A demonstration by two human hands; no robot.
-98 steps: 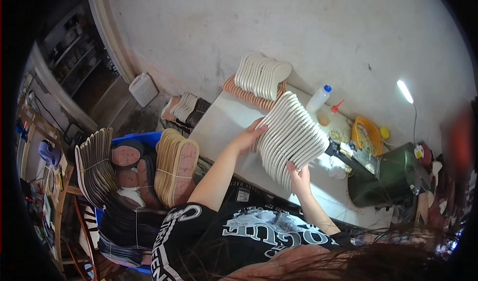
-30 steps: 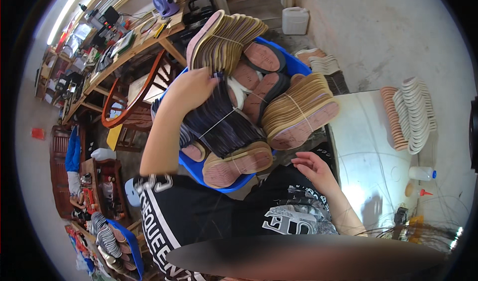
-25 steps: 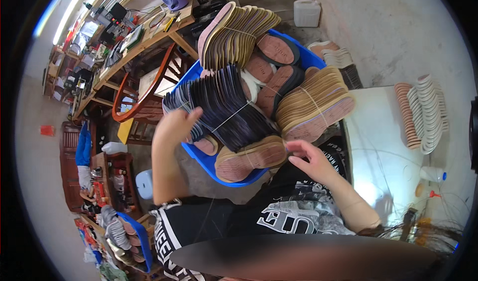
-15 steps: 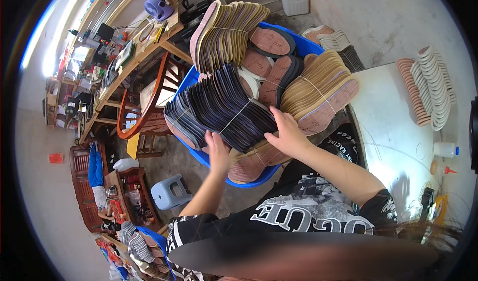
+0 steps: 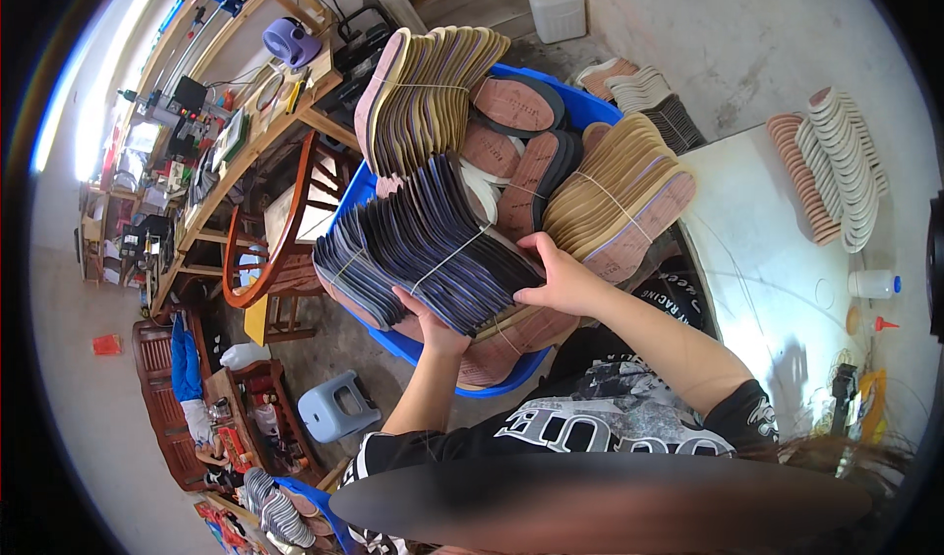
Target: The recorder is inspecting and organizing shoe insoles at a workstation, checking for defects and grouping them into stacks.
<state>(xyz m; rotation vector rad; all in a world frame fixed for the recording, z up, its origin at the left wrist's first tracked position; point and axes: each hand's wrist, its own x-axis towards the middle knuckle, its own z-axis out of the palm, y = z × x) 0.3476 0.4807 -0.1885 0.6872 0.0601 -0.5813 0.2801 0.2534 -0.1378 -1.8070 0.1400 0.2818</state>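
Where blue tub (image 5: 580,108) brims with tied tan sole bundles (image 5: 615,201) and loose brown soles (image 5: 516,108): dark insole bundle (image 5: 423,250) atop heap, left hand (image 5: 433,324) cupped under near edge, right hand (image 5: 560,280) clasping right end. White soles (image 5: 846,162) fanned on counter (image 5: 757,250).

1. The left hand (image 5: 433,321) sits under the dark tied sole bundle (image 5: 433,250); its fingers are hidden beneath it.
2. The blue tub (image 5: 511,383) is mostly buried under sole stacks, and only parts of its rim show.
3. A blurred dark band (image 5: 600,501) covers the lower torso.
4. Items on the far workbench (image 5: 226,132) are too small to tell apart.
5. The white surface (image 5: 777,260) runs into the dark rim on the right.
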